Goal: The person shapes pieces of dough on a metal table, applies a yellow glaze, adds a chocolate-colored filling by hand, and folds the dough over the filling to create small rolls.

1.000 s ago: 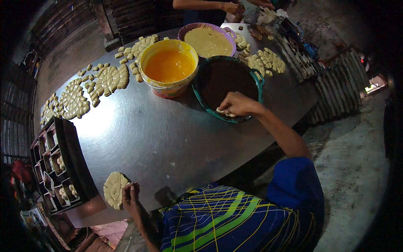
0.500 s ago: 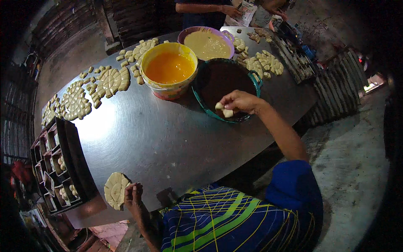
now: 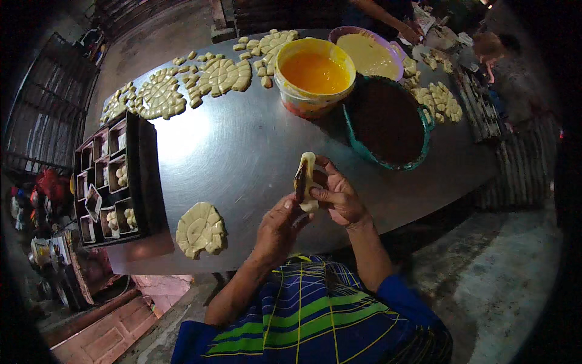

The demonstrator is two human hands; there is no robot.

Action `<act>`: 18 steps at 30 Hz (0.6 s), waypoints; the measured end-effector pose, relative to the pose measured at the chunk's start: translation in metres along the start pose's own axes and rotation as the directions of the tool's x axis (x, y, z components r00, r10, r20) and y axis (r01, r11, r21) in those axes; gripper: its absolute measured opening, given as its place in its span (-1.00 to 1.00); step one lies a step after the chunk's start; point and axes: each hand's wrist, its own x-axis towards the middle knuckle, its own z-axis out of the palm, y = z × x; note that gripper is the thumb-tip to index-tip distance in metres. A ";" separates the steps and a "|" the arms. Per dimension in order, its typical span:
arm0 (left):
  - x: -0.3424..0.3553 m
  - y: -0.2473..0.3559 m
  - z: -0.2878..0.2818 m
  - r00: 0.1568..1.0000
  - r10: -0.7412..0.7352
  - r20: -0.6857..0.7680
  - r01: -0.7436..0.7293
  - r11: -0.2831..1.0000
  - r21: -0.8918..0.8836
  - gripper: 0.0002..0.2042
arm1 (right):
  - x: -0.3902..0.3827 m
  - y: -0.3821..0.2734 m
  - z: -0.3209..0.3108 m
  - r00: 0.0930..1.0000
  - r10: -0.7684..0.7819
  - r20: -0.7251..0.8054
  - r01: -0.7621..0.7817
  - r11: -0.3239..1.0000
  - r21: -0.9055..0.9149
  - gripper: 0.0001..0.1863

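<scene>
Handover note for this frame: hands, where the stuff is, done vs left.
Right hand: fingers closed on a folded dough piece with dark filling showing at its open edge, above the table's near side.
Left hand: just below it, fingertips at the piece's lower end.
Dark filling bowl at far right, orange bucket behind it, scored dough round near left, mould tray at left on the metal table.
Done: dough filled and folded.
Left: edge not sealed; some tray cells look empty.

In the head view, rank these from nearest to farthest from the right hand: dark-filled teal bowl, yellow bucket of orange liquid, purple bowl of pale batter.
From the right hand:
1. Teal bowl, just beyond the hand, slightly right.
2. Yellow bucket, farther back, centre of the table.
3. Purple bowl, at the far edge, behind the other two.
</scene>
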 end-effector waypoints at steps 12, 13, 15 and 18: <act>-0.026 0.026 -0.047 0.994 0.078 -0.077 -0.092 0.974 -0.209 -0.79 | -0.011 0.070 0.037 0.976 -0.083 -0.203 0.102 0.991 0.085 -0.35; -0.025 0.028 -0.053 0.994 0.065 -0.083 -0.081 0.975 -0.207 -0.79 | -0.012 0.081 0.035 0.968 -0.110 -0.225 0.132 0.988 0.084 -0.40; -0.025 0.034 -0.057 0.991 0.076 -0.106 -0.096 0.976 -0.197 -0.78 | -0.013 0.098 0.034 0.950 -0.162 -0.268 0.190 0.978 0.082 -0.47; -0.021 0.042 -0.059 0.980 0.160 -0.119 -0.175 0.976 -0.126 -0.78 | -0.013 0.100 0.040 0.915 -0.399 -0.059 0.302 0.776 -0.554 -0.65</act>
